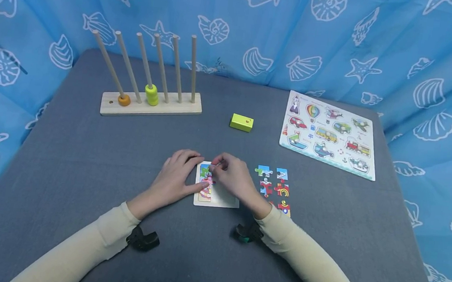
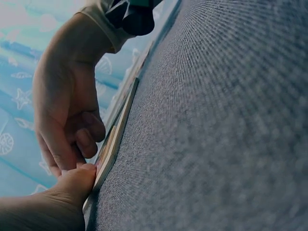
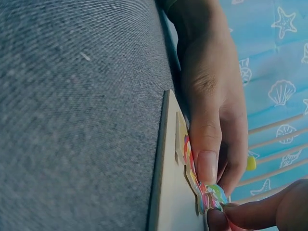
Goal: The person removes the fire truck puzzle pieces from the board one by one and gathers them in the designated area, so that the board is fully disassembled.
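A small wooden puzzle board (image 1: 225, 201) lies on the table with several joined picture pieces (image 1: 205, 192) along its left side. My left hand (image 1: 174, 174) rests against the board's left edge, its thumb (image 2: 74, 185) laid over the joined pieces and its fingers extended toward the top corner. Over the upper part of the board, my right hand (image 1: 234, 174) pinches a puzzle piece between thumb and fingertips, largely hidden by the fingers. In the right wrist view, those fingertips meet the green and pink end of the joined pieces (image 3: 211, 195), close to the left thumb.
Several loose puzzle pieces (image 1: 282, 190) lie right of the board, partly behind the right wrist. A pegged wooden stand (image 1: 151, 107) with a few rings is at the back left. A yellow-green block (image 1: 242, 122) sits mid-table, and a vehicle picture board (image 1: 329, 135) lies back right.
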Demonstrator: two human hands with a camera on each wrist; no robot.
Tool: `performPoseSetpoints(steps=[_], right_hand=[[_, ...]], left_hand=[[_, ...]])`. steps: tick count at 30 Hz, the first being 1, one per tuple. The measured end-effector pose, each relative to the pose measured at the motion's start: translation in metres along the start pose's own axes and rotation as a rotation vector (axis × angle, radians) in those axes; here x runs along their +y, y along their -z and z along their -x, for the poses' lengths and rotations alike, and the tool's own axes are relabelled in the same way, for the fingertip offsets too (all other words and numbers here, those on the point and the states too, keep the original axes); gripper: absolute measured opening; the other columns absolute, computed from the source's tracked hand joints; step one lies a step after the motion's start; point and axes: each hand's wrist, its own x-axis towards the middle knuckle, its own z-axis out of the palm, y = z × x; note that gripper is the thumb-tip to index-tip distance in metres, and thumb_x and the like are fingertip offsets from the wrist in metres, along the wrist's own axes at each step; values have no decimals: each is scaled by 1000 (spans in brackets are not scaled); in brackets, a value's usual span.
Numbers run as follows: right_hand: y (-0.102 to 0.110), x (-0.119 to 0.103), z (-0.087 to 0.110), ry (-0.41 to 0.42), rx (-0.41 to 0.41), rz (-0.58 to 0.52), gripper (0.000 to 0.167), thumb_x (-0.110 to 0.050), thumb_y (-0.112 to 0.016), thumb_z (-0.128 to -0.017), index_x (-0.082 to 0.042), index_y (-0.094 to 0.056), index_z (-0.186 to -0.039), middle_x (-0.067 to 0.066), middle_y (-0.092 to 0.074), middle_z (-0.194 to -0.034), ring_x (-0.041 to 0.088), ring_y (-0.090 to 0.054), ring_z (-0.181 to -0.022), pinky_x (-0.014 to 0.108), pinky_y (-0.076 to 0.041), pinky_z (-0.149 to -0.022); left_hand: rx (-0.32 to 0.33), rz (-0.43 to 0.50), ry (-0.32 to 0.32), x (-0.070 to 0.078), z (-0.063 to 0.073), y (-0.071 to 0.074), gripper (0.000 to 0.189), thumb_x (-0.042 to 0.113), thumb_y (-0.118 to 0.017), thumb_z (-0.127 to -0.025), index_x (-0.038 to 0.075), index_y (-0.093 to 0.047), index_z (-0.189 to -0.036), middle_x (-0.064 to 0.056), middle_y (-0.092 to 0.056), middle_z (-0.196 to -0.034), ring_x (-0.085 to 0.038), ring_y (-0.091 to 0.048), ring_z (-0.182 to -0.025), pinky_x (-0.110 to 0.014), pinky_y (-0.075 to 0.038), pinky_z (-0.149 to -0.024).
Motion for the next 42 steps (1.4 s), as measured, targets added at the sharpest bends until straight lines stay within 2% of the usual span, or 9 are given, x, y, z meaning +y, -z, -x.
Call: performPoseSetpoints(steps=[4, 10, 16, 21, 25, 30, 34, 42], right_hand=[[1, 1, -1, -19, -16, -24, 7, -15, -66, -89, -9, -66, -93, 0, -60, -69, 10, -50, -57, 24, -36, -51], [10, 1, -5, -88, -35, -82, 9, -19, -65, -92, -10, -65, -94, 2, -63, -75, 13, -52, -60, 25, -37, -52], [45, 11, -8, -100, 19, -84, 10, -20, -61, -94, -10, -65, -96, 7, -71, -82, 22, -60, -72, 30, -39, -59], [77, 32, -6, -132, 2, -39, 13, -24, -59, -96, -11, -63, -100, 12, -70, -87, 20, -50, -63, 31, -36, -56], [90, 48, -1, -144, -57, -40, 17, -24, -59, -96, -9, -63, -103, 15, -66, -83, 13, -41, -55, 29, -35, -51], [94, 59, 4, -128, -118, -47, 17, -23, -60, -96, -9, -64, -103, 15, -61, -77, 10, -37, -50, 28, -33, -46], [90, 64, 6, -123, -131, -35, 14, -22, -61, -95, -10, -65, -102, 13, -63, -77, 11, -38, -49, 28, -33, -44], [80, 66, 6, -88, -90, 65, 13, -21, -64, -92, -11, -67, -98, 5, -61, -78, 16, -49, -62, 30, -40, -57]], left_hand=[[17, 15, 19, 1, 1, 0, 65, 53, -67, -84, 15, -53, -135, -6, -46, -138, -28, -36, -131, -51, -36, -95], [31, 23, 41, 4, 1, 0, 65, 53, -68, -83, 15, -54, -134, -6, -46, -138, -28, -36, -132, -51, -35, -96], [45, 34, 28, 6, 0, 0, 64, 52, -69, -83, 13, -56, -132, -7, -48, -136, -29, -38, -130, -52, -35, -94], [37, 19, 23, 5, 0, 0, 64, 52, -68, -83, 13, -56, -132, -7, -48, -136, -29, -37, -131, -51, -34, -95], [32, 8, 16, 3, 0, -1, 65, 54, -67, -83, 14, -56, -133, -7, -47, -136, -29, -37, -131, -50, -35, -95], [36, 0, 8, 2, 0, -1, 65, 55, -66, -83, 14, -56, -133, -6, -47, -136, -28, -37, -131, -49, -35, -95], [37, -8, 9, 1, 1, -2, 65, 56, -66, -83, 14, -56, -133, -6, -47, -136, -28, -37, -131, -49, -35, -95], [23, -13, 20, 1, 0, -1, 68, 58, -65, -83, 14, -55, -134, -6, -47, -136, -28, -37, -131, -49, -35, -95]])
